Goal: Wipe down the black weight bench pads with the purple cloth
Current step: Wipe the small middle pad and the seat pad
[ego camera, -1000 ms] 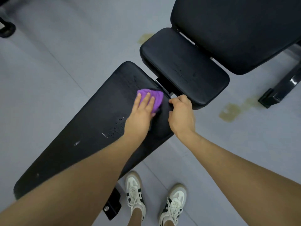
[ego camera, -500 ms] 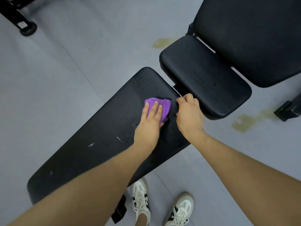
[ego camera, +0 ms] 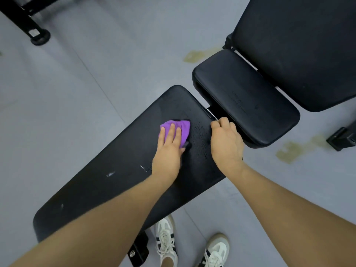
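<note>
A long black bench pad (ego camera: 119, 170) runs from lower left to the middle of the view, with small white scuffs and wet droplets on it. My left hand (ego camera: 169, 149) lies flat on the purple cloth (ego camera: 183, 128), pressing it onto the pad's upper part. My right hand (ego camera: 226, 143) grips the pad's right edge near the gap, fingers curled over it. A smaller black seat pad (ego camera: 246, 101) sits just beyond the gap. Another large black pad (ego camera: 300, 47) fills the upper right.
Grey floor with yellowish stains (ego camera: 290, 149) surrounds the bench. A black frame foot (ego camera: 341, 138) stands at the right edge, another black equipment leg (ego camera: 32, 29) at the top left. My white shoes (ego camera: 165, 241) stand below the bench, beside a black bench foot (ego camera: 138, 249).
The cloth under my left hand has slid left along the long pad, away from the right hand, leaving a wet patch between them. The view has shifted so the bench sits further right.
</note>
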A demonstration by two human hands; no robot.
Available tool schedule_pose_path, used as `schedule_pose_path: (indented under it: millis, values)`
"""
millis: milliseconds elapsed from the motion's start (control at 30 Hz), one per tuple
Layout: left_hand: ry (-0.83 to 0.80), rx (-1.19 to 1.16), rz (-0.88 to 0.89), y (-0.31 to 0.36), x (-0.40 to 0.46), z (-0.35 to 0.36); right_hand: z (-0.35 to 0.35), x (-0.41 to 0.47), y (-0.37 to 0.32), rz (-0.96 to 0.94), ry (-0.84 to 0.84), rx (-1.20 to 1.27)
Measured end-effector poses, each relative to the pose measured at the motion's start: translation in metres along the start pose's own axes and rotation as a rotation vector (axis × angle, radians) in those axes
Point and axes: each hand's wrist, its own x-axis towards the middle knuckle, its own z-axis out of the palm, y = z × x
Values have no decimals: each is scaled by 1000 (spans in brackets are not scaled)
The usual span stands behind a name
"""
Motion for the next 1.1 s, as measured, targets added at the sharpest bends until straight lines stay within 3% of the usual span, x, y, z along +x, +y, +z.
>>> schedule_pose_path:
  millis: [167, 233, 400, 500, 733, 900, 967, 1100]
  values:
    - [-66, -80, -275, -38, 99, -27, 3, 0, 0, 3, 11, 22]
    - [-41, -117, -308, -38, 100, -26, 4, 0, 2, -1, 6, 24]
    - [128, -140, -194, -12, 7, -2, 1, 1, 1, 11, -19, 26]
    - [61, -100, -181, -10, -14, 4, 1, 1, 1, 12, -16, 17]
    - [-23, -207, -368, -42, 71, -19, 10, 1, 7, -20, 31, -16]
    - [123, -173, -174, -18, 3, -5, 12, 2, 9, -24, 27, 6]
    - [94, -122, -104, -5, -30, 3, 10, 2, 9, -25, 24, 5]
    - [21, -87, -140, -18, -20, 9, 10, 4, 6, -21, 31, -12]
